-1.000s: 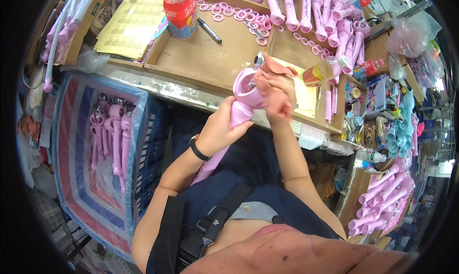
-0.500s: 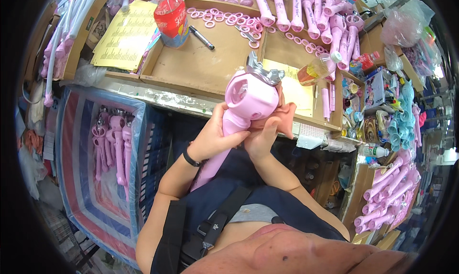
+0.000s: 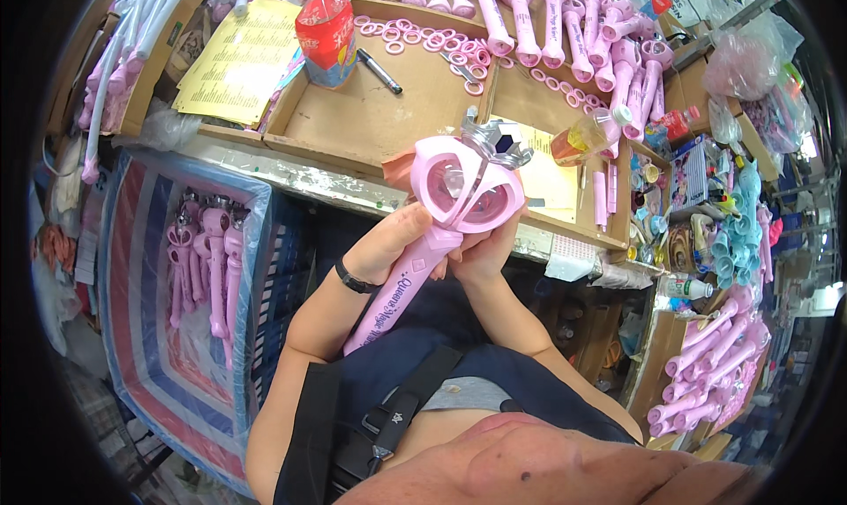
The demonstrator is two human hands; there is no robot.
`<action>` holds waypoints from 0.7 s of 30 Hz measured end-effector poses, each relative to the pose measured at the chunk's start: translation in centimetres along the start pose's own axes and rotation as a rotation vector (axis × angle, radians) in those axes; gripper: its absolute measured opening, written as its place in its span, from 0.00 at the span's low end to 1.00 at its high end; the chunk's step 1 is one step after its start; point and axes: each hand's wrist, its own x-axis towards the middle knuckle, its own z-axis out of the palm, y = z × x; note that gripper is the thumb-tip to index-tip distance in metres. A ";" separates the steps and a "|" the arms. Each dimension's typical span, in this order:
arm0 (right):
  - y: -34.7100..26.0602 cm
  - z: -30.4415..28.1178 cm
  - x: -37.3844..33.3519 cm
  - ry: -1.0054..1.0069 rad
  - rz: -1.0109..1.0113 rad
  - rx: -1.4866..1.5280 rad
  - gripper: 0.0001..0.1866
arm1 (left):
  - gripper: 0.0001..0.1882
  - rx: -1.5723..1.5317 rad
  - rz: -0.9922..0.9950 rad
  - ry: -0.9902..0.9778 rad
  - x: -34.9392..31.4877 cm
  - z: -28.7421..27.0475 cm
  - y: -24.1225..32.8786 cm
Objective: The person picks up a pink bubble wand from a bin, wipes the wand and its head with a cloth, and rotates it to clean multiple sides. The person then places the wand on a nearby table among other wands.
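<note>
A pink toy wand (image 3: pixel 403 284) slants in front of my chest, its handle end against my apron. Two clear round windows show in its head, and a silver crown (image 3: pixel 496 142) tops it. My left hand (image 3: pixel 388 245) closes around the wand where head and handle meet, thumb up along the head's side. From the right, my right hand (image 3: pixel 491 251) cups the head's underside and back, most of its fingers hidden. An orange cloth (image 3: pixel 400 172) sticks out behind the head on the left; which fingers hold it is hidden.
Pink rings (image 3: pixel 432 39), a marker (image 3: pixel 379 71) and a red-labelled bottle (image 3: pixel 326 36) occupy the cardboard tray (image 3: pixel 353 152). A tilted drink bottle (image 3: pixel 587 139) lies at right. Finished-looking wands fill a lined blue crate (image 3: pixel 190 390) at left; wand parts (image 3: pixel 706 373) are heaped at right.
The wand's head has turned so both windows and the printed handle face up. The cloth has gone from the head's right side to behind its left. My right hand has slid under the head.
</note>
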 end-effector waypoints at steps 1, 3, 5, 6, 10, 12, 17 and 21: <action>-0.1 -0.2 -0.1 -0.072 0.019 0.040 0.29 | 0.27 0.005 0.000 -0.006 -0.1 0.0 0.0; -0.2 -0.3 -0.2 0.096 0.025 -0.054 0.25 | 0.26 0.047 0.014 0.069 -0.2 0.1 0.1; -0.2 -0.3 -0.3 0.232 0.014 -0.128 0.21 | 0.25 0.070 0.017 0.097 -0.1 0.3 0.1; -0.1 -0.2 -0.4 0.283 0.006 -0.145 0.20 | 0.25 0.071 0.015 0.086 -0.1 0.3 0.2; -0.3 0.0 -0.2 0.310 -0.001 -0.182 0.20 | 0.28 0.134 0.041 0.117 -0.1 0.6 0.2; -0.7 0.1 0.1 0.317 -0.012 -0.189 0.22 | 0.29 0.148 0.039 0.144 -0.4 0.7 0.4; -1.9 1.1 0.4 0.393 -0.129 -0.232 0.26 | 0.31 0.174 0.019 0.174 -0.7 0.0 1.4; -1.4 2.7 -0.5 0.349 -0.212 -0.282 0.28 | 0.30 0.205 0.029 0.233 -0.1 -0.7 1.5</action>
